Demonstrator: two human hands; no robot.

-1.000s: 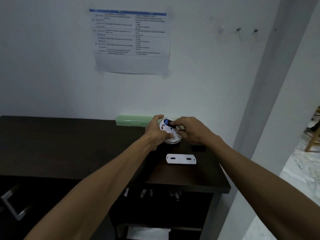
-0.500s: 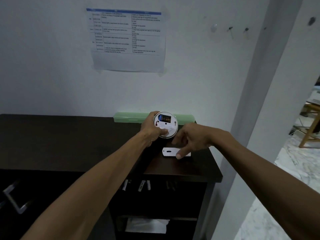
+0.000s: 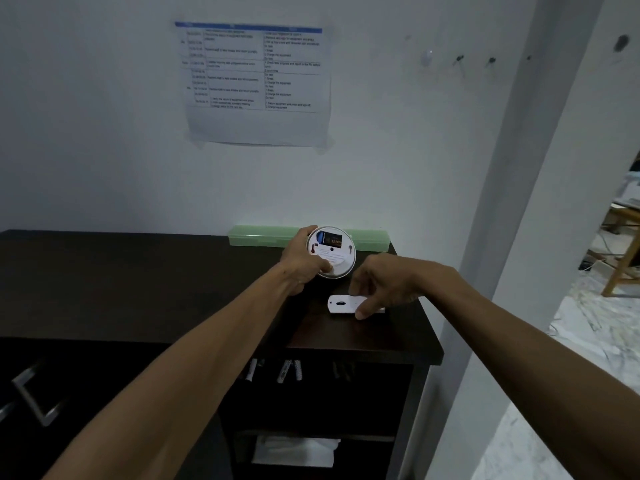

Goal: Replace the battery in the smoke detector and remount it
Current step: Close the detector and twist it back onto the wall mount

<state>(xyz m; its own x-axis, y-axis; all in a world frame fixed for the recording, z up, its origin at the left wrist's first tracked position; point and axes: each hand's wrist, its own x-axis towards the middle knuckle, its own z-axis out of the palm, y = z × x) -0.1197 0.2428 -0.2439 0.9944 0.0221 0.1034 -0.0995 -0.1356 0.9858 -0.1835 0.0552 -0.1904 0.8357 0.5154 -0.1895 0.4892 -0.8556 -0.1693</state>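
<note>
Pale wall is filling the upper half of the frame, with a printed sheet (image 3: pixel 254 83) taped at upper centre and a dark table (image 3: pixel 138 282) running across the middle. At centre, the left hand (image 3: pixel 301 263) is gripping the smoke detector (image 3: pixel 331 251) by its rim, back side tilted toward the camera, a dark battery showing in its upper part. Just below and right, the right hand (image 3: pixel 388 284) is pinching the white mounting plate (image 3: pixel 343 304), which is lying flat on the table near its right edge.

Judging from this, the plate is being picked up to refit. It would go best by lifting the plate by its long edges, lining up its slots with the detector's back, and keeping the detector steady.

A pale green box (image 3: pixel 263 236) is sitting against the wall behind the hands. Open shelves are showing beneath the table, and a lighter room is opening at far right.
</note>
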